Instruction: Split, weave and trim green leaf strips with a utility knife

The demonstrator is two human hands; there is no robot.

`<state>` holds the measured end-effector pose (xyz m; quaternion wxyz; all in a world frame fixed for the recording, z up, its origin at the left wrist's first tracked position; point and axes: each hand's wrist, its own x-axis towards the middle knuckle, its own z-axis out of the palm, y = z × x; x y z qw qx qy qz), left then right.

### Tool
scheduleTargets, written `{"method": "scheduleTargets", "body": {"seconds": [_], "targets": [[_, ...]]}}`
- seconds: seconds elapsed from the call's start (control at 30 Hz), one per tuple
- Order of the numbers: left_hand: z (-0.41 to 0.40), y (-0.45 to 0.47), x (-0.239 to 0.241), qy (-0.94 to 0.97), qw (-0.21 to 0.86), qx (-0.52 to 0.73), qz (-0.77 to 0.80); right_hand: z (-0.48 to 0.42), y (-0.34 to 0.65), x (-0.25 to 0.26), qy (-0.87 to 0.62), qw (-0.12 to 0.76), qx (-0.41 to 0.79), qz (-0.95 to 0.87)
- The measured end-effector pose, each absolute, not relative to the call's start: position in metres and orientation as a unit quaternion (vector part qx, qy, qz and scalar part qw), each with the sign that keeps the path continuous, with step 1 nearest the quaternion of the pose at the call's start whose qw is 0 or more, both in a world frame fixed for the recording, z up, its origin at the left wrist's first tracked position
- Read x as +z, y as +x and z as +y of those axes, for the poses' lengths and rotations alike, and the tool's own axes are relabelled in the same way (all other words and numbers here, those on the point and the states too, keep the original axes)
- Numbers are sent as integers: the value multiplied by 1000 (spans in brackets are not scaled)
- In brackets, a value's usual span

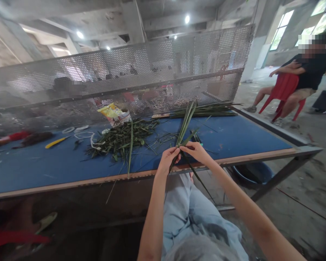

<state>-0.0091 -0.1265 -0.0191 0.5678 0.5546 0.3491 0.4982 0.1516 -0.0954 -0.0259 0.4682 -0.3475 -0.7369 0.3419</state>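
Head view shows green leaf strips [187, 125] over the near edge of the blue table [244, 133], pinched by my nearly closed left hand [168, 158] and right hand [197, 151], with a leaf heap [122, 139] close on the left and a wide stretch of table running right to its corner.

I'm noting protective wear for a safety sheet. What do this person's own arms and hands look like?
The left hand and right hand are bare, with no gloves. The left forearm and right forearm show no sleeve, watch, bracelet or cable as far as the picture reaches. Rings or small markings are too fine to tell.
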Motion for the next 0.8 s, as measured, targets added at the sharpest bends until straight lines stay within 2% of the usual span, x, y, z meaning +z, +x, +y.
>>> {"method": "scheduleTargets", "body": {"seconds": [0.8], "targets": [[-121, -6, -31, 617, 519, 456, 377, -102, 161, -17, -398, 443, 266, -758]]}}
